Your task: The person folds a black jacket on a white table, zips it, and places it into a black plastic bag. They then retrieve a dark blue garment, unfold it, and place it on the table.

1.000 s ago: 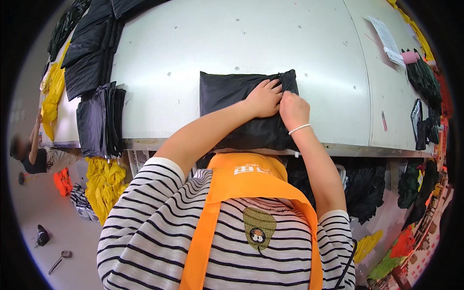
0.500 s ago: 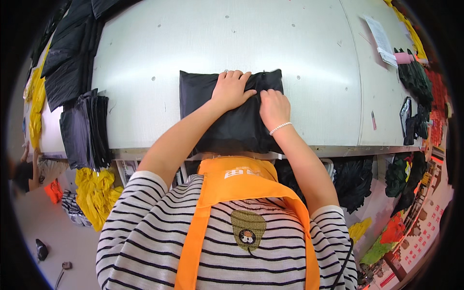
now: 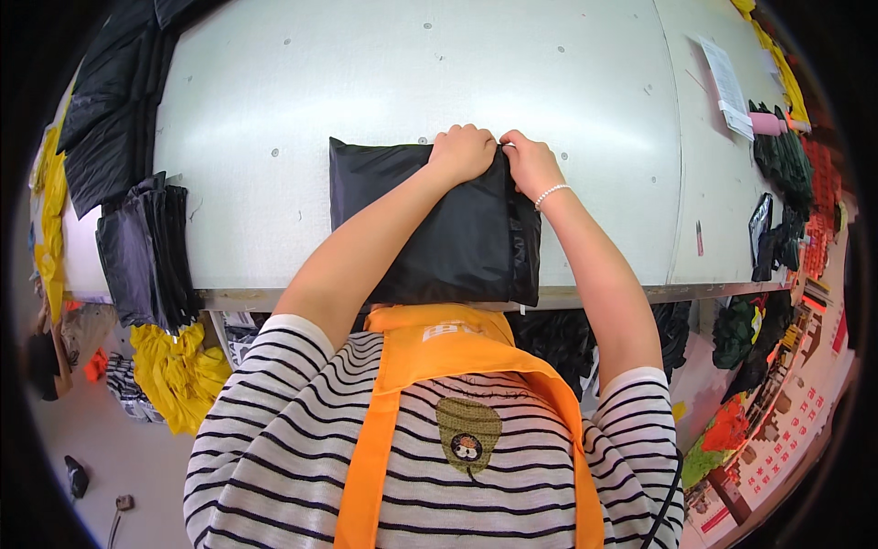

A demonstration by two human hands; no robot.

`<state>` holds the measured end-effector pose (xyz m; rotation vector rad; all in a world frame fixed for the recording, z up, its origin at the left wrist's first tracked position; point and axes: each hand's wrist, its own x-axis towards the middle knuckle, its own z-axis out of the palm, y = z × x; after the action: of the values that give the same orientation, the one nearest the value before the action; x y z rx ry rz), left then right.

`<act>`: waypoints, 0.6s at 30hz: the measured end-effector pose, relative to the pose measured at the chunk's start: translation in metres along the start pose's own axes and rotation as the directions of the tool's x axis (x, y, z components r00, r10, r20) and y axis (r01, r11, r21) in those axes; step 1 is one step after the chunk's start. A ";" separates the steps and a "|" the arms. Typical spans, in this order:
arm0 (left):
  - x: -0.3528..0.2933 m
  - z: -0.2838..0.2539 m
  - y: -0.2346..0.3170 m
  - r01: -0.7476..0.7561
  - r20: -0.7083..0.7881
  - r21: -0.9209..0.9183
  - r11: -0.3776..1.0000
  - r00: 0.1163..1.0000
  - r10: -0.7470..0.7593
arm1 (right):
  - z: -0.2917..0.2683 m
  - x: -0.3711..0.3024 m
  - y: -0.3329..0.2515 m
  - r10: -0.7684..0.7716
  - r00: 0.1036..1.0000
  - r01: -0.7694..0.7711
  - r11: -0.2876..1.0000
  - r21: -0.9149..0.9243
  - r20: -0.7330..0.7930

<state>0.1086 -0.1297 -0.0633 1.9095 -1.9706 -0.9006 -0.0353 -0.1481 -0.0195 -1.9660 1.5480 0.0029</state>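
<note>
The black bag (image 3: 430,233) is lying flat at the worktop's (image 3: 608,224) near edge, its long axis running left to right. Most of it is lying on the body side of both hands, which are meeting at its far edge, toward the right corner. The right hand (image 3: 532,166) is sitting nearer that corner, closing thumb and finger on the edge; the left hand (image 3: 465,153) is curling its fingers over the edge beside it, and whether it is gripping cannot be told. The bag's near edge is covering the worktop's front rim, leaving no room there. Bare surface is stretching beyond the hands and to both sides, with a black stack (image 3: 144,252) bounding the left and a pink spool (image 3: 766,123) standing well apart at right.
</note>
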 end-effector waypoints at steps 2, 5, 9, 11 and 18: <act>0.007 -0.002 0.001 0.022 0.044 -0.044 0.999 0.999 -0.020 | -0.002 -0.007 -0.005 0.004 1.000 -0.004 1.000 0.026 0.000; 0.012 -0.005 0.008 0.054 0.077 -0.020 0.998 0.996 -0.052 | 0.003 -0.008 0.001 -0.031 0.992 0.029 0.999 -0.019 -0.119; 0.018 -0.003 0.010 0.113 0.109 0.019 0.993 0.987 -0.115 | -0.007 -0.011 0.009 0.031 0.996 -0.048 0.977 0.210 0.082; 0.018 -0.003 0.008 0.116 0.100 0.039 0.993 0.988 -0.119 | -0.037 -0.041 -0.011 0.105 0.950 -0.189 0.942 0.276 0.294; 0.019 0.000 0.012 0.096 0.100 0.076 0.993 0.990 -0.103 | -0.002 -0.128 0.014 -0.198 0.976 0.204 0.977 0.060 -0.094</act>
<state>0.0970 -0.1485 -0.0610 2.0559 -2.0052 -0.9876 -0.0880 -0.0382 0.0236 -2.0823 1.3762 -0.2206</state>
